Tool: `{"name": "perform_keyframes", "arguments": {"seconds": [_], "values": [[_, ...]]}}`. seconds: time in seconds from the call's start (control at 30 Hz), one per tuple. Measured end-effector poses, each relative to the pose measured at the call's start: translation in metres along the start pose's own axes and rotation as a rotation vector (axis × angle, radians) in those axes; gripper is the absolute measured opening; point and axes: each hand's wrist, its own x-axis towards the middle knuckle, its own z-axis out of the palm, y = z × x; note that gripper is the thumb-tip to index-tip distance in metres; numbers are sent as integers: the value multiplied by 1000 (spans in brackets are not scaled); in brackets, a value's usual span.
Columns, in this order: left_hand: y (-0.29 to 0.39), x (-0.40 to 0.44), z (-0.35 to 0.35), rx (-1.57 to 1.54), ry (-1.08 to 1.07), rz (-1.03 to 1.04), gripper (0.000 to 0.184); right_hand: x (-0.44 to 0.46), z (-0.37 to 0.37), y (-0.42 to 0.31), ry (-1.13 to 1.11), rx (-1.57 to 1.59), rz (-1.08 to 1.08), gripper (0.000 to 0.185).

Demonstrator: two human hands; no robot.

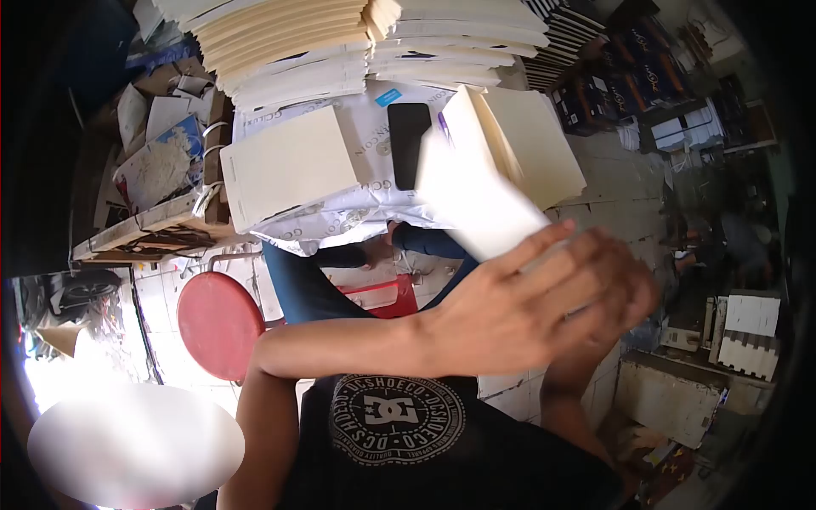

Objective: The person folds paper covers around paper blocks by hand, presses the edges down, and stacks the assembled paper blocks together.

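A white folded paper bundle (480,200), blurred and overexposed, rises tilted from my hands over the table's near right side. My left hand (527,297) reaches across my body with its fingers curled at the bundle's lower end. Beyond it is my right hand (636,289), pressed close against the left; its fingers are mostly covered and smeared, so its grip cannot be made out. A cream paper stack (289,166) lies on the table's left. Behind the bundle sits another cream stack (540,144), its top sheets lifted. Between the stacks rests a black phone (406,144).
Tall paper piles (297,51) line the back of the covered table (297,234). To the left is a wooden crate (161,223) of scraps. A red stool (221,325) stands at lower left. Dark boxes (625,81) and shelves are at right.
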Motion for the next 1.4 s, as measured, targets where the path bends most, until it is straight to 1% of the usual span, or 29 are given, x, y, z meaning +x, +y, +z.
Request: {"name": "perform_keyframes", "arguments": {"seconds": [0.03,0.1,0.17,0.2,0.23,0.3,0.37,0.43,0.53,0.63,0.67,0.77,0.83,0.87,0.9,0.93,1.0,1.03,1.07,1.1,1.13,1.17,1.2,1.23,1.27,1.3,1.33,1.37,1.4], "values": [[-2,-11,4,60,-103,-67,41,-13,10,-10,17,78,10,24],[-22,-42,8,5,-148,-114,35,-25,11,-7,-224,251,202,27],[-27,-73,1,87,-164,-326,32,-45,35,-14,-281,364,556,29],[-31,-100,6,83,-159,-412,36,-54,52,-12,-294,350,552,26],[-30,-114,5,85,-116,-464,37,-69,64,-7,-286,350,642,22],[-25,-137,2,86,-28,-570,39,-95,88,3,-271,350,708,22],[-20,-161,7,70,43,-566,36,-107,107,3,-333,374,768,19],[-17,-170,11,147,172,-588,35,-107,124,-5,-328,378,759,14],[-15,-173,3,131,173,-607,34,-113,134,-1,-299,490,734,9],[-29,-172,-3,53,157,-518,32,-103,135,-2,-355,529,735,9],[-34,-168,-5,21,199,-476,28,-102,136,-3,-363,474,741,7],[-53,-153,-32,110,340,-337,30,-82,123,1,-360,172,426,9],[-81,-155,-81,326,368,-393,22,-57,80,-10,-306,28,703,16],[-99,-152,-110,495,424,-467,18,-55,52,0,-271,94,593,23],[-129,-162,-141,611,479,-465,21,-50,30,12,-227,137,459,29],[-158,-170,-172,785,533,-474,14,-46,8,25,-188,178,324,34],[-223,-206,-237,1058,524,-553,5,-43,-26,48,-80,166,19,40],[-255,-238,-268,1100,394,-762,24,-33,-15,39,-107,297,23,39],[-279,-266,-283,1272,295,-912,42,-23,-4,29,-134,431,32,38],[-276,-265,-282,1209,371,-926,45,-12,8,19,-161,561,44,37],[-269,-259,-280,1142,443,-933,49,-9,21,23,-124,475,19,39],[-260,-255,-278,1069,502,-935,52,-9,35,25,-49,493,56,40],[-231,-232,-260,717,585,-1064,56,-3,57,17,27,512,92,42],[-193,-210,-243,253,479,-1137,68,10,108,-10,134,634,183,44],[-167,-200,-221,-177,459,-1154,85,12,131,-7,99,680,226,46],[-144,-195,-201,-495,381,-1122,93,11,151,1,63,724,268,48],[-123,-195,-186,-567,249,-1094,95,7,173,12,65,666,315,44],[-110,-202,-170,-662,383,-1057,83,3,195,23,66,607,360,40],[-102,-205,-162,-566,500,-1102,72,2,215,29,-7,577,350,33]]}}
